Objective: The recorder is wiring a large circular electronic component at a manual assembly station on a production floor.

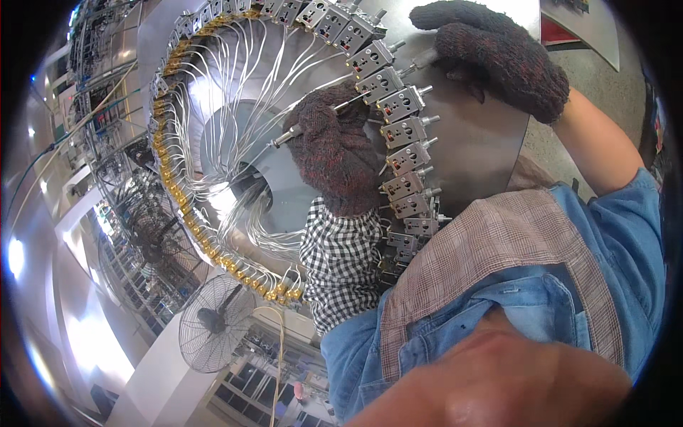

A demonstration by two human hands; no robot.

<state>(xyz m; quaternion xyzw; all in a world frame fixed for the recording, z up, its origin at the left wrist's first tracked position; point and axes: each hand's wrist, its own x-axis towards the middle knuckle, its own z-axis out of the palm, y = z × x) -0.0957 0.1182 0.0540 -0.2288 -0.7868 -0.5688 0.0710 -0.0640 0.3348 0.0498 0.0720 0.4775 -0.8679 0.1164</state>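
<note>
Gripping a slim silver metal rod [351, 102], the dark-knit-gloved left hand [331, 146] aims its tip at a rectangular silver metal box [381, 84] in a curved row; the right hand [491, 57], likewise gloved, pinches its outer stem [425, 59]. Bulky knit could let the tip slip, snagging thin white wires [201, 186] beyond.

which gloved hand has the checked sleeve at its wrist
The left hand: a black-and-white checked sleeve reaches its wrist, while the right hand has a bare forearm.
</note>
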